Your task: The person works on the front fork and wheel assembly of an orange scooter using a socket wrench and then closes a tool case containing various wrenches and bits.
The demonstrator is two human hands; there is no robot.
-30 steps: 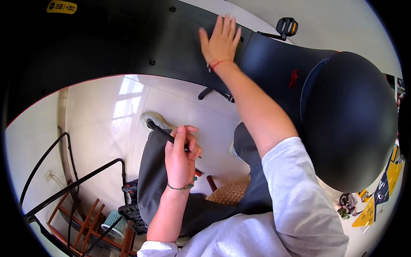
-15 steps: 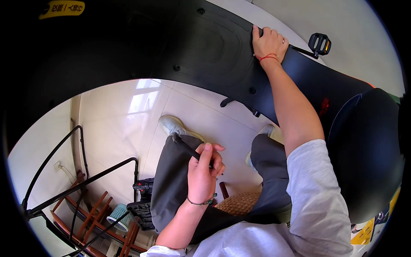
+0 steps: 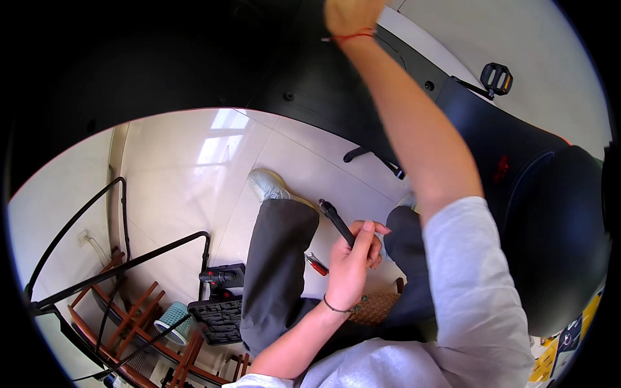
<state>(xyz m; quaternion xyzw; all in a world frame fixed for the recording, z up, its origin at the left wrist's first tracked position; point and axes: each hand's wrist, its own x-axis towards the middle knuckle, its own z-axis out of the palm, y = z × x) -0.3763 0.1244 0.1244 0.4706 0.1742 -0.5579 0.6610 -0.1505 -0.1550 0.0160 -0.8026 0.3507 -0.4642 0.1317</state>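
Observation:
My left hand (image 3: pixel 354 262) is closed round a black stick-shaped tool (image 3: pixel 336 221) with a rounded end, held over the floor between my knees. Its exact kind does not show. At the top edge, my right hand (image 3: pixel 354 16) is over the black footboard (image 3: pixel 304 77) of a scooter with pedals. That hand is blurred and partly cut off; its fingers cannot be made out. Dark round holes or fastenings (image 3: pixel 429 85) show in the footboard. On the tiles beside my left hand lies a small red and silver tool (image 3: pixel 316 264).
A black pedal (image 3: pixel 497 79) sticks out on the scooter's far side; its stand (image 3: pixel 358 154) hangs underneath. To the left are a black tool case (image 3: pixel 217 320), a black and red power tool (image 3: pixel 218 278), a blue-green basket (image 3: pixel 173 321), wooden furniture and a black tube frame (image 3: pixel 155 258).
My right hand has left the footboard's right end and moved left and away. My left hand, with the black tool, has shifted right. The red and silver tool has come into sight.

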